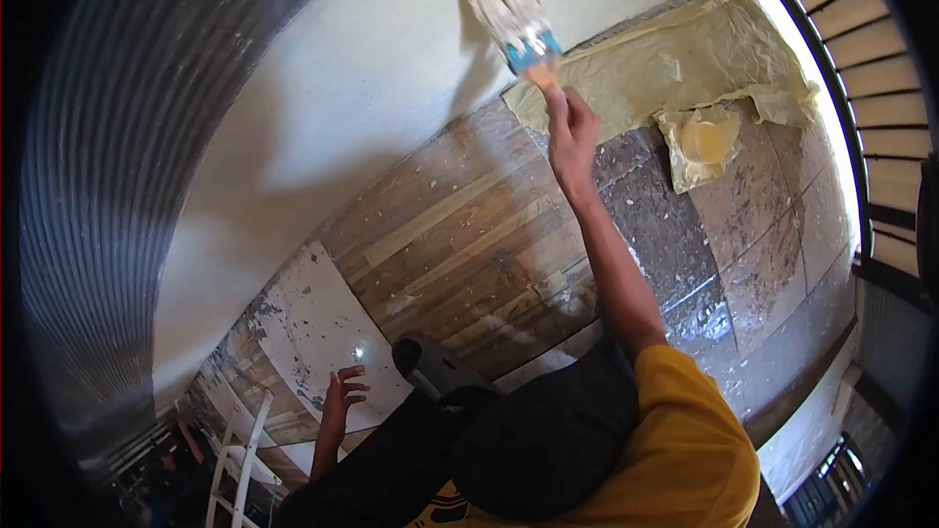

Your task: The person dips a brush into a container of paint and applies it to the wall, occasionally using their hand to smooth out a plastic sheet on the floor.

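Observation:
A wide paintbrush (518, 24) with pale, paint-coated bristles, a blue ferrule and a wooden handle is in my right hand (572, 142). My fingers wrap round its handle, and the bristles are up at the pale wall (362, 49), throwing a shadow on it. Low on the left, my left hand (342, 393) hangs over a white floor panel (323, 323), its fingers spread and holding nothing. A small yellowish container (704, 142) rests on a crumpled sheet (693, 176) on the floor, to the right of my right hand.
Yellowish sheeting (675, 59) covers the floor along the wall's foot. Paint-flecked wood-look planks (460, 225) and tiles (753, 205) make up the floor. A white ladder (240, 464) stands lower left, corrugated metal (117, 166) at left, a barred opening (875, 68) at right.

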Action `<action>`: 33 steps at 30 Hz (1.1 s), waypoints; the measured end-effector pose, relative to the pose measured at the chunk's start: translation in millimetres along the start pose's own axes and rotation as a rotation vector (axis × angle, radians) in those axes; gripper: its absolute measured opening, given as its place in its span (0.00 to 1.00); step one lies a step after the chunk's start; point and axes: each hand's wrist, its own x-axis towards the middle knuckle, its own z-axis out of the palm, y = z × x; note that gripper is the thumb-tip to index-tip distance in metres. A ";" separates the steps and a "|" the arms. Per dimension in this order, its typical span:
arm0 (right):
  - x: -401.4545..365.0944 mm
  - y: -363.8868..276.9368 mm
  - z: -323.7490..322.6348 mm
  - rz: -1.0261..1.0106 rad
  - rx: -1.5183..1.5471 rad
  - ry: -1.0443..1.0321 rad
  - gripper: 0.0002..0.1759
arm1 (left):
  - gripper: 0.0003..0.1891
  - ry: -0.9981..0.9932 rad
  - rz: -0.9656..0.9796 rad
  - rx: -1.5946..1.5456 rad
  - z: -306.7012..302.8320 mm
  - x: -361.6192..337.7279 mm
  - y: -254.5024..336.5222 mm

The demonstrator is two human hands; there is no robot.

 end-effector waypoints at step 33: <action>50.8 162.4 -32.3 0.212 -0.366 -0.046 0.29 | 0.38 0.019 -0.062 0.063 27.3 10.5 48.6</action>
